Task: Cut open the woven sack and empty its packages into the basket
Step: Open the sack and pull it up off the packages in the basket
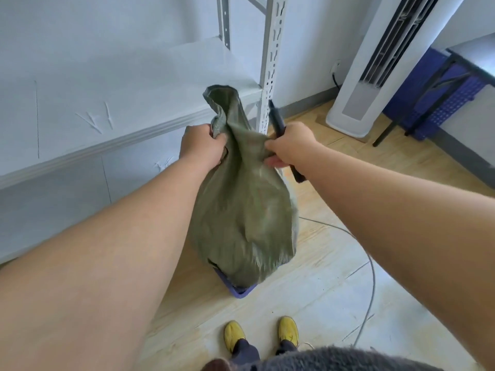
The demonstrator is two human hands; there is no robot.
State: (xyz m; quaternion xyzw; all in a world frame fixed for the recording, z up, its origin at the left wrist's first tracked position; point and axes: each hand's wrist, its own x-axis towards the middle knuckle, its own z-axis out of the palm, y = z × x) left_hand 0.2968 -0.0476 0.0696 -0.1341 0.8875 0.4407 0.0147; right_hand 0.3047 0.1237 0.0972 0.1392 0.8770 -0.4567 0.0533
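Note:
A green woven sack (pixel 246 218) hangs bulging in front of me, its lower end resting in a blue basket (pixel 239 291) on the floor. Only a corner of the basket shows beneath it. My left hand (pixel 201 145) grips the sack's upper left side just below the bunched top. My right hand (pixel 290 145) pinches the fabric on the right side and also holds a black cutter (pixel 278 120), whose tip points up and away. The packages are hidden inside the sack.
A white metal shelf (pixel 150 124) runs along the left, with its slotted post (pixel 269 76) right behind the sack. A white tower fan (pixel 375 76) stands at the back right beside a blue crate (pixel 439 97). A grey cable (pixel 369 277) curves over the wooden floor. My yellow shoes (pixel 262 334) are below.

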